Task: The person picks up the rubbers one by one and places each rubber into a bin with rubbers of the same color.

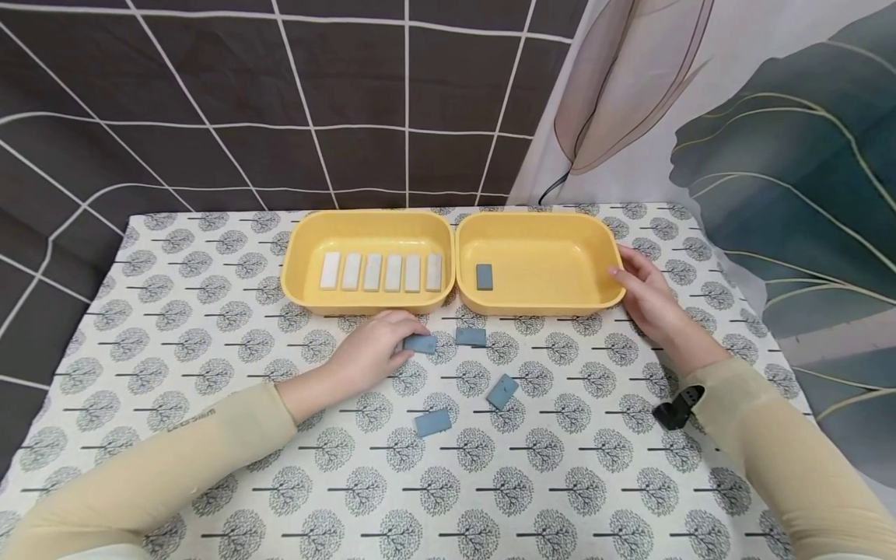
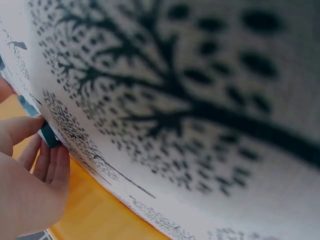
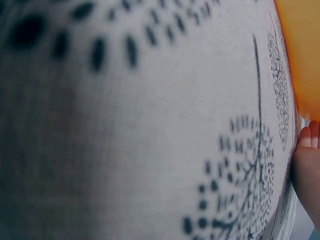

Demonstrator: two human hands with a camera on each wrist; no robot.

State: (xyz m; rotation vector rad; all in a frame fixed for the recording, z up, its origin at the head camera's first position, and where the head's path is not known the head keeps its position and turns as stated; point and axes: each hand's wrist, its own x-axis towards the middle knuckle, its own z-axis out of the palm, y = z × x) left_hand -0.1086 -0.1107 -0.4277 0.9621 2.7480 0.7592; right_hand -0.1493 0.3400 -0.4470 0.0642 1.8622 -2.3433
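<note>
In the head view my left hand (image 1: 378,346) pinches a blue rectangular block (image 1: 422,344) between thumb and fingers, low over the cloth. The left wrist view shows the thumb on one side of this dark blue block (image 2: 48,135) and fingers on the other. My right hand (image 1: 647,295) holds the right end of a yellow bin (image 1: 539,305), thumb at the rim and fingers outside. One blue block (image 1: 484,277) lies inside this bin, near its left end. Loose on the cloth are a blue block (image 1: 470,337), a tilted one (image 1: 502,392) and another (image 1: 432,423) closer to me.
A second yellow bin (image 1: 367,307) stands against the first on its left, with several white blocks (image 1: 373,272) in a row inside. Tree-patterned cloth (image 1: 490,474) covers the table. Behind hang a dark checked curtain (image 1: 350,93) and a leaf-patterned one (image 1: 805,155).
</note>
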